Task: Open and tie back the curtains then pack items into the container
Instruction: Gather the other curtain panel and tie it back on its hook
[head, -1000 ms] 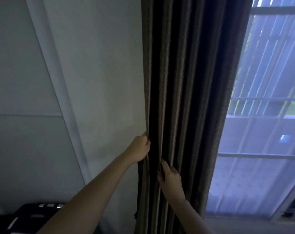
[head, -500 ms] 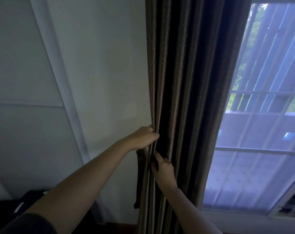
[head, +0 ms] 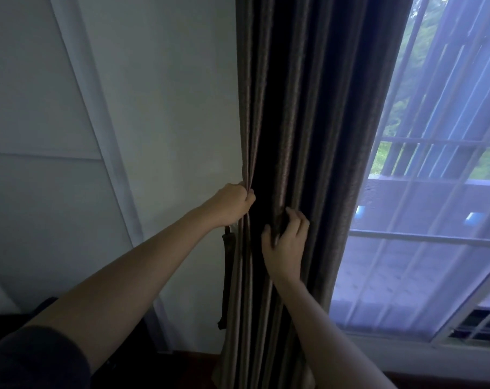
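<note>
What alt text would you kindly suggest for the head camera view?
Two hands hold a dark pleated curtain beside a white wall: left hand grips its edge, right hand pinches a fold. A bright window shows at right.

I see a white wall [head: 168,108] to the left of the fingers [head: 299,224], with a pale trim strip [head: 100,130] running down it. To the right of the fingers is a window [head: 434,248], and below them a dark floor [head: 193,360].

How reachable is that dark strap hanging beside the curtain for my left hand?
Probably yes: the strap hangs just below the left hand, nothing between them, though that hand grips the curtain edge.
</note>
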`<state>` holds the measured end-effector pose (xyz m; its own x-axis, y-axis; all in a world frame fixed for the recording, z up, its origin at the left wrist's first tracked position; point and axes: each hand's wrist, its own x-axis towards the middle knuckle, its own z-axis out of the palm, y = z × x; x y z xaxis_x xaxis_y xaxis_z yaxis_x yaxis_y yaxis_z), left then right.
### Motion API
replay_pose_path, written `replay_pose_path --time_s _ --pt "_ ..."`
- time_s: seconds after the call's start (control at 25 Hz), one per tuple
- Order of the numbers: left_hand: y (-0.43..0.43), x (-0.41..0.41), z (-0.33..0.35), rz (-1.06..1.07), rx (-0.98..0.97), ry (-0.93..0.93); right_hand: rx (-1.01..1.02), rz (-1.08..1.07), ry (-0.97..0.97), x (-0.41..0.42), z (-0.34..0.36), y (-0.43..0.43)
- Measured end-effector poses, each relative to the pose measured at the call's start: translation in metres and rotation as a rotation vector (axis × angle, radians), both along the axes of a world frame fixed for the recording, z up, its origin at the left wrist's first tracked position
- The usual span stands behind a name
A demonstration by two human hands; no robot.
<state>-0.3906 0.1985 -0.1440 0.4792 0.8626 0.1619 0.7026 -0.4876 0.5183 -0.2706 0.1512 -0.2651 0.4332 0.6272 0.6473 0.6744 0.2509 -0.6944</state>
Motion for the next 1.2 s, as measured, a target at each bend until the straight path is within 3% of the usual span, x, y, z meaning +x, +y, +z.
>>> replay_pose_path --time_s 0.2,0.36,0.56,0.92,1.04,1.12,1.2 --pt "0.001 -0.008 -0.003 0.026 -0.026 -0.063 -0.237 0.119 -0.051 0.012 0.033 0.032" --pt "0.005 -0.012 -0.004 0.002 -0.09 -0.094 -0.447 0.182 -0.209 0.003 -0.011 0.021" --pt "0.008 -0.004 -0.003 -0.028 -0.127 -0.079 -0.58 0.277 -0.205 -0.008 -0.044 0.008" --pt "-0.003 0.018 0.005 -0.05 -0.203 -0.026 -0.571 0.313 -0.209 -0.011 -0.041 0.005" --pt "-0.003 0.026 0.001 -0.044 -0.083 0.025 -0.588 0.35 -0.227 -0.012 -0.038 -0.003" --pt "0.0 0.025 -0.003 0.0 0.003 0.048 -0.471 0.239 -0.353 -0.001 -0.031 -0.009" --pt "0.003 0.019 -0.004 0.016 0.006 0.086 -0.169 0.04 -0.317 0.011 -0.013 -0.007"
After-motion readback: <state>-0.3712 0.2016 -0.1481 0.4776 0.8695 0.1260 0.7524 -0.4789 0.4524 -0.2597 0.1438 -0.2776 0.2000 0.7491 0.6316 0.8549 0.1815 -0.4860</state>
